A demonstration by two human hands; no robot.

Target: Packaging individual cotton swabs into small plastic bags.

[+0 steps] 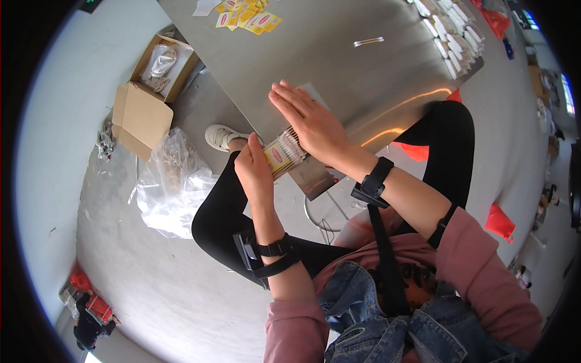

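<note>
Near the table's front edge, my left hand (254,170) is closed around a bundle of cotton swabs (293,145) with a yellow printed card (276,156) lying along it. The swabs' white tips point toward my right hand (316,128). That hand is held flat, fingers stretched out together, its palm side against or very close to the swab ends; the exact contact is hidden. Part of a clear or pale sheet (312,92) shows behind my right fingers. Farther off on the metal table (290,54) lies a small loose group of swabs (368,42).
Yellow cards (248,17) lie scattered at the table's far left. White packs (451,39) are piled at its far right. On the floor to the left are an open cardboard box (144,115) and a clear plastic bag (169,193). My knees are beside the table edge.
</note>
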